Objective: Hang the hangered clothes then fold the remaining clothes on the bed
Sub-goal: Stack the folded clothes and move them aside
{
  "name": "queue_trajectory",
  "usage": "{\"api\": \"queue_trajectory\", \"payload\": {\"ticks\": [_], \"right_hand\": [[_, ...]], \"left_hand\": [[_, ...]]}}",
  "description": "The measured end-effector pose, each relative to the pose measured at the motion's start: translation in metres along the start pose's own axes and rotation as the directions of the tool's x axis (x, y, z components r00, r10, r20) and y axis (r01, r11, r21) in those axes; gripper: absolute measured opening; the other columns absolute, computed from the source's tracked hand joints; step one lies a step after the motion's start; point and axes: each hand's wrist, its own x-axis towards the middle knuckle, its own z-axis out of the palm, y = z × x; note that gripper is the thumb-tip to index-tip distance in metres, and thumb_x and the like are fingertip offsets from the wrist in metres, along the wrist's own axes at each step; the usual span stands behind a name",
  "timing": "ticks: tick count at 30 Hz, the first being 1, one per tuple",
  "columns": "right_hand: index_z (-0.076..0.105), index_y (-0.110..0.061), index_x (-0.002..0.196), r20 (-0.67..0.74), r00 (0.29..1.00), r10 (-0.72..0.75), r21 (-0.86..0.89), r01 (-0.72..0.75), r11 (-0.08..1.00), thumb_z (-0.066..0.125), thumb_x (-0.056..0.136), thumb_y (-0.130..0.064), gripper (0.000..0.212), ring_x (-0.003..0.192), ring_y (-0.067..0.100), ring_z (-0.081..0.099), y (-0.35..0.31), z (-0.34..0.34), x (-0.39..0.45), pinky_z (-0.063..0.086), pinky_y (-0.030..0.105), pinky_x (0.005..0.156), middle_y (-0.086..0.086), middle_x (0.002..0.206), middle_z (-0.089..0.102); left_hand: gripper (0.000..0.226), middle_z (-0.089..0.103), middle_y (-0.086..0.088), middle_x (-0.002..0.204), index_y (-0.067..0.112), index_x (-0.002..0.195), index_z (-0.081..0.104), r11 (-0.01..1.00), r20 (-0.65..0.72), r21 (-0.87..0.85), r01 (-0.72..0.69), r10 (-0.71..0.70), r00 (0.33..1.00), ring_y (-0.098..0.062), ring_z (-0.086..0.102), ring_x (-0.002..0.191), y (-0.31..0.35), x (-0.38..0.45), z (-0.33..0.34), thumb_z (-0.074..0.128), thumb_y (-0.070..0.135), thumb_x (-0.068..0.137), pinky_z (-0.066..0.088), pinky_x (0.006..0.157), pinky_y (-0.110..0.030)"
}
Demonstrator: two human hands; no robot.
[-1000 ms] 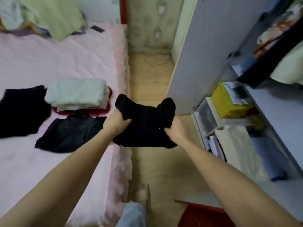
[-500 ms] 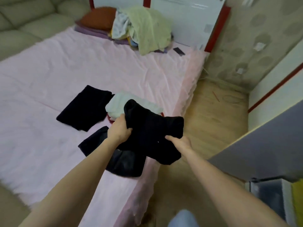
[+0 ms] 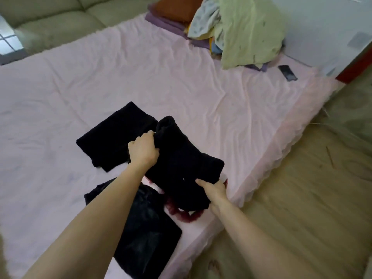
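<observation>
The person holds a folded black garment by 2 opposite ends, probably so the folds keep their shape as it goes onto the bed. The left hand clenches the far end and the right hand pinches the near edge, thumb on top. The garment stretches between both hands, over a dark red item near the mattress edge. 2 other folded black pieces lie beside it. An unfolded pile waits at the bed's far corner.
</observation>
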Motion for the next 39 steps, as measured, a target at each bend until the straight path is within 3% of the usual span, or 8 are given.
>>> {"api": "queue_trajectory", "payload": {"ticks": [3,5,10,14,18,22,26,39], "right_hand": [[0.059,-0.02,0.124,0.004,1.0,0.031,0.05,-0.031,0.998,0.078,0.069,-0.046,0.064,0.1,0.021,0.065,0.007,0.014,0.034,0.052,0.039,0.095,-0.002,0.107,0.069],[0.056,-0.017,0.125,-0.068,0.997,0.034,0.074,-0.029,0.997,0.075,0.078,-0.04,0.055,0.105,0.021,0.063,0.015,0.021,0.06,0.05,0.038,0.098,0.0,0.111,0.067],[0.055,-0.024,0.123,-0.201,0.979,-0.028,-0.104,0.007,0.995,0.074,0.08,-0.035,0.048,0.1,0.018,0.063,0.031,0.024,0.087,0.053,0.035,0.09,-0.005,0.107,0.067],[0.038,-0.014,0.132,-0.434,0.898,0.075,-0.262,-0.205,0.943,0.083,0.057,-0.059,0.097,0.115,0.027,0.053,0.044,0.01,0.101,0.049,0.042,0.094,0.005,0.129,0.053],[-0.002,-0.02,0.151,-0.231,0.913,0.336,0.012,-0.342,0.939,0.088,0.044,-0.061,0.145,0.137,0.029,0.033,0.055,0.002,0.133,0.036,0.045,0.109,0.009,0.152,0.027],[0.04,-0.017,0.14,-0.046,0.941,0.336,0.24,-0.316,0.918,0.094,0.041,-0.051,0.118,0.104,0.015,0.062,0.079,0.001,0.16,0.053,0.028,0.08,-0.002,0.119,0.064],[0.065,-0.019,0.117,0.051,0.957,0.284,0.285,-0.287,0.915,0.093,0.048,-0.045,0.079,0.099,0.018,0.069,0.082,0.001,0.166,0.056,0.03,0.081,-0.001,0.104,0.074],[0.043,-0.011,0.131,-0.182,0.942,0.283,0.275,-0.228,0.934,0.089,0.044,-0.035,0.101,0.089,0.022,0.068,0.074,0.018,0.166,0.058,0.04,0.082,0.005,0.1,0.068]], "left_hand": [[0.06,0.053,-0.01,0.133,0.015,0.142,0.037,0.999,-0.055,0.026,0.028,-0.026,0.998,-0.03,0.045,0.127,-0.005,0.025,0.027,0.064,0.027,0.089,0.026,0.112,-0.047],[0.092,0.02,-0.016,0.156,0.016,0.153,0.009,0.998,-0.041,0.065,-0.003,0.006,0.999,-0.036,0.012,0.145,0.001,0.031,0.06,0.062,0.048,0.086,0.005,0.116,-0.056],[0.125,-0.033,-0.006,0.155,0.033,0.148,-0.025,0.991,0.31,0.027,-0.131,0.116,0.944,-0.042,-0.029,0.139,0.033,0.009,0.14,0.046,0.09,0.062,-0.007,0.107,-0.069],[0.128,-0.037,-0.002,0.153,0.037,0.147,-0.026,0.995,0.473,-0.021,-0.093,0.092,0.876,-0.043,-0.031,0.138,0.034,0.034,0.172,0.052,0.089,0.06,-0.002,0.108,-0.073],[0.126,-0.039,-0.001,0.152,0.039,0.146,-0.026,0.996,0.495,-0.032,-0.088,0.092,0.864,-0.043,-0.034,0.137,0.032,0.052,0.193,0.053,0.087,0.061,-0.005,0.107,-0.072],[0.125,-0.045,-0.001,0.148,0.038,0.145,-0.03,0.993,0.496,-0.031,-0.112,0.112,0.861,-0.043,-0.039,0.133,0.032,0.053,0.214,0.05,0.088,0.063,-0.011,0.104,-0.071],[0.124,-0.045,-0.002,0.148,0.037,0.145,-0.029,0.993,0.5,-0.041,-0.111,0.117,0.858,-0.043,-0.04,0.133,0.034,0.055,0.214,0.05,0.087,0.064,-0.014,0.103,-0.071],[0.089,-0.044,0.002,0.148,0.039,0.147,-0.023,0.99,0.542,-0.125,-0.069,0.126,0.831,-0.038,-0.043,0.132,0.031,0.055,0.207,0.043,0.061,0.092,-0.02,0.104,-0.066]]}}
